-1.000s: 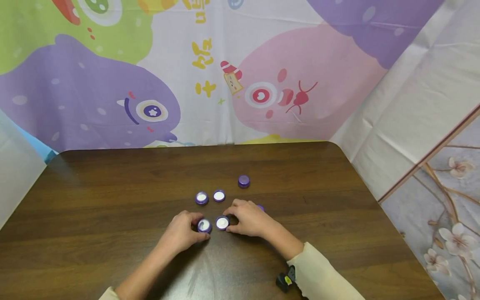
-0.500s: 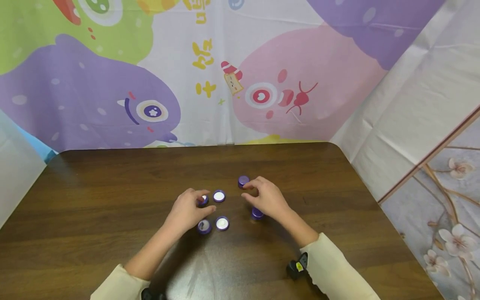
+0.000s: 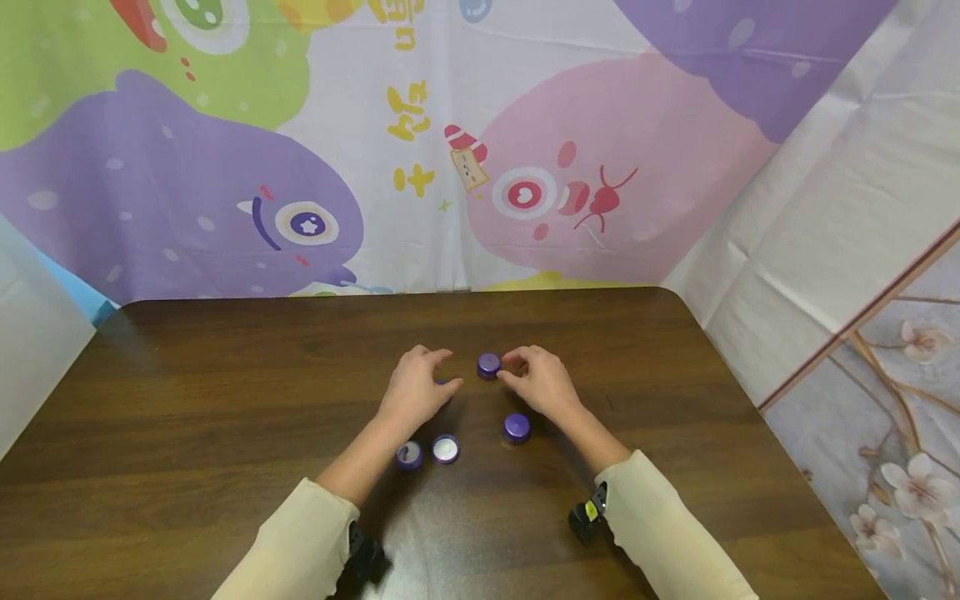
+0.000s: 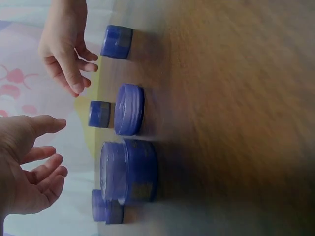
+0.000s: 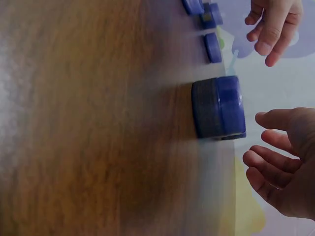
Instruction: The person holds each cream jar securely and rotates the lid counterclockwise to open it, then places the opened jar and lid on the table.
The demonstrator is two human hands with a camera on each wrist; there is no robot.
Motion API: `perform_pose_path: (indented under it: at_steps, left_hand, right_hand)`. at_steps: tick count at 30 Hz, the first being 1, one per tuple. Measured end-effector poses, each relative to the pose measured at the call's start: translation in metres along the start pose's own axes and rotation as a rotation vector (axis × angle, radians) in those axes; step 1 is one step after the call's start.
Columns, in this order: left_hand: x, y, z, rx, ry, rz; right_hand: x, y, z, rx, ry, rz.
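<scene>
Head: left hand [image 3: 411,389], fingers parted, over a mostly hidden purple thing [image 3: 442,383]; right hand [image 3: 546,385], also spread, just beside a capped jar [image 3: 488,367]. A low side pinch should steady it; the far edge of the table [image 3: 225,325] lies well beyond.

Left wrist: lid [image 4: 129,109] beside uncapped jar [image 4: 140,167].

Right wrist: hands holding nothing.

Place: we find a screened-off indoor setting, room type unclear.
Table [image 3: 187,375]: wood-grain.
Cloth [image 3: 420,242]: cartoon-printed; we see it hung behind.
Panel [image 3: 885,375]: blossom-patterned, at right.
</scene>
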State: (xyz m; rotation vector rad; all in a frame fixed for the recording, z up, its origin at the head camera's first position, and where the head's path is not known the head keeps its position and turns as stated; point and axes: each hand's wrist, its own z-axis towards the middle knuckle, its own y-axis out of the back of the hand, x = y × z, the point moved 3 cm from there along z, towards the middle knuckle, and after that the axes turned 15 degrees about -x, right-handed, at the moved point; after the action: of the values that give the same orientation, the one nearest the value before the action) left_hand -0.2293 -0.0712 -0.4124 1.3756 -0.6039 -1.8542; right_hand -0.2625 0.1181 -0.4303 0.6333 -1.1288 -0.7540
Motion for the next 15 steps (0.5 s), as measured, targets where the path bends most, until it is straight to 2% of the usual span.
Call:
perform_pose_path:
  at_steps: [4,9,15]
  left_hand:
    - [-0.003,-0.011,0.009,0.013,0.003,0.019]
    - [-0.006,-0.024,0.016,0.047,-0.024,0.063]
    - [-0.009,-0.035,0.023,0.057,-0.04,0.08]
  right_hand:
    - [-0.006,-0.005,0.005,0.026,-0.046,0.041]
    - [-0.009,-0.01,0.008,0.037,-0.089,0.072]
    - [-0.011,-0.014,0.01,0.036,-0.092,0.081]
